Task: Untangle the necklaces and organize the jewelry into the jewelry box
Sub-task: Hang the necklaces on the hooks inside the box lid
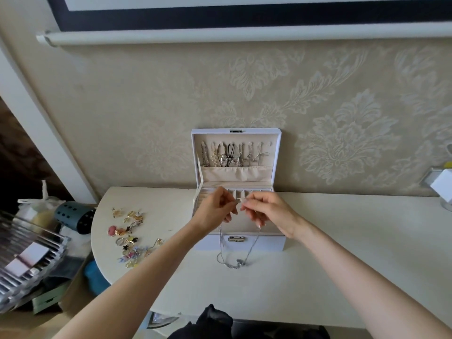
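White jewelry box [259, 243], silver necklace [247, 255]

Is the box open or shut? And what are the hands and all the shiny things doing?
jewelry box: open, lid upright.
silver necklace: hanging from both hands in front of the box, low end on the table.
left hand: pinches the silver necklace.
right hand: pinches the silver necklace.
hung necklaces: on hooks inside the lid.
loose jewelry: scattered on the table, left of the box.

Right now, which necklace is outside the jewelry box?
The silver chain held by the left hand and right hand, loop on the table; the other necklaces hang on hooks in the lid.
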